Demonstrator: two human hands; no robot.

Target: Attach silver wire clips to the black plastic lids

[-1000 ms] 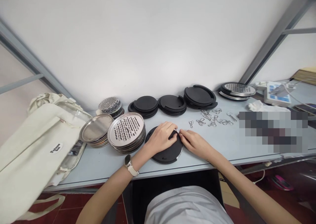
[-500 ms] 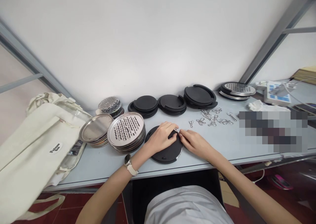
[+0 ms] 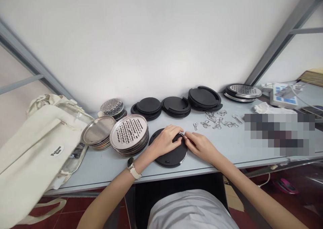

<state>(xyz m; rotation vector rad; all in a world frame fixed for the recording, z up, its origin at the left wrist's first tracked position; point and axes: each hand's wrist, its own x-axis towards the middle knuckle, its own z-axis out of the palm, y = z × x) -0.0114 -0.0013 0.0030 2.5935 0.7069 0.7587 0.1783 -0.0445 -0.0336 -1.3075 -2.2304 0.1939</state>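
Observation:
A round black disc (image 3: 174, 157) with a thin shiny metal strip along its right edge lies on the table in front of me. My left hand (image 3: 168, 140) is closed on its upper part, fingers over the far rim and thumb on top. My right hand (image 3: 199, 145) pinches a small metal wire clip (image 3: 181, 134) against the disc's upper right rim, close to the left fingertips. The fingers partly hide the clip. Behind my right hand lie several loose wire clips (image 3: 217, 119).
To the left stand stacks of metal grater plates (image 3: 129, 134) and plain metal discs (image 3: 98, 130), beside a cream bag (image 3: 40, 144). Along the wall are black round bases (image 3: 176, 106) and a finished-looking grater stack (image 3: 243, 91). A power strip (image 3: 284, 96) is at far right.
My right hand has shifted very slightly to the right and down, still pinching at the rim. The left hand and the disc have hardly moved.

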